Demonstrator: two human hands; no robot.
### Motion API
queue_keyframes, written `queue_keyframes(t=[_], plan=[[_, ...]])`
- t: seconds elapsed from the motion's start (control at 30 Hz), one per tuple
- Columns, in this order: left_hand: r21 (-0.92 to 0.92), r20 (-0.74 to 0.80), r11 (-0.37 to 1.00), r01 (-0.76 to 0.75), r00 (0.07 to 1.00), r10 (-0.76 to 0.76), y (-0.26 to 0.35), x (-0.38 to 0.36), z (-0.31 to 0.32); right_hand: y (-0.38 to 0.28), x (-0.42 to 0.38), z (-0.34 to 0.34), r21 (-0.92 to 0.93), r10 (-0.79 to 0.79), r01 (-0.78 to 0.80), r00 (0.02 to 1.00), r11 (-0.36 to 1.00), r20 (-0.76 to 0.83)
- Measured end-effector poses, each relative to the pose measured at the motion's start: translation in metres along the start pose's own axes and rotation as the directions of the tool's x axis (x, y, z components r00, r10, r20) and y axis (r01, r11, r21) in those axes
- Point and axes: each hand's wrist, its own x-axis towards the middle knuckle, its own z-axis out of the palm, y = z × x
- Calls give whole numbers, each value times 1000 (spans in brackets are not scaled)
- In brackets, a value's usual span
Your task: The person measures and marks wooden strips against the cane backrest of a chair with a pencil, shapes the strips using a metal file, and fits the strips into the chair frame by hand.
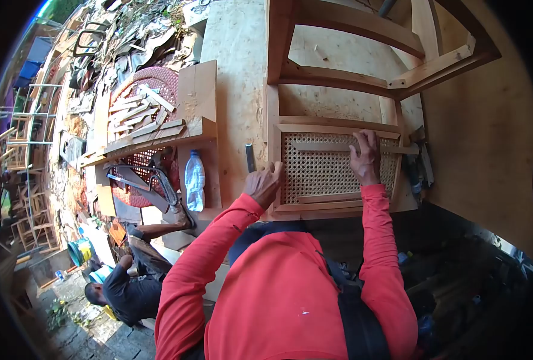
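I cannot tell what they grip, but the curled left hand (264, 183) perhaps steadies the wooden frame (338, 128) on the table (235, 90), and the bent right hand (366, 158) the strip (323, 147) upon its woven panel (314, 177).

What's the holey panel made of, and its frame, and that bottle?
Holey panel: probably woven cane, matte and straw-coloured, with crisscrossing strands. Frame: likely wood, seemingly unvarnished, pale brown and dull. Bottle: likely clear plastic, shiny and see-through, with crinkled sides.

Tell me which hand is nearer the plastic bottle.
Left. The left hand is at the left edge of the frame, apart from the bottle; the right hand is farther right, over the woven panel.
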Motion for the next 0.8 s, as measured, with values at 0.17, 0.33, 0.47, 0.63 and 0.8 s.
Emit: queue_keyframes(t=[0.17,0.33,0.47,0.63,0.8], plan=[[4,-77,1000,-4,997,4,-5,0,6,7,-11,6,-7,115,-115,990,993,80],[-26,47,999,40,998,-39,-1,1,-8,21,-25,10,-70,178,-171,979,983,99],[-82,-5,997,17,1000,-17,-14,-3,-7,32,-27,22,-81,105,-96,988,992,113],[-231,-76,972,-33,997,16,-20,0,-20,20,-30,13,-60,214,-214,977,975,-5],[-323,-120,945,-48,993,9,-14,-24,-34,35,-41,3,-156,188,-198,979,968,-75]])
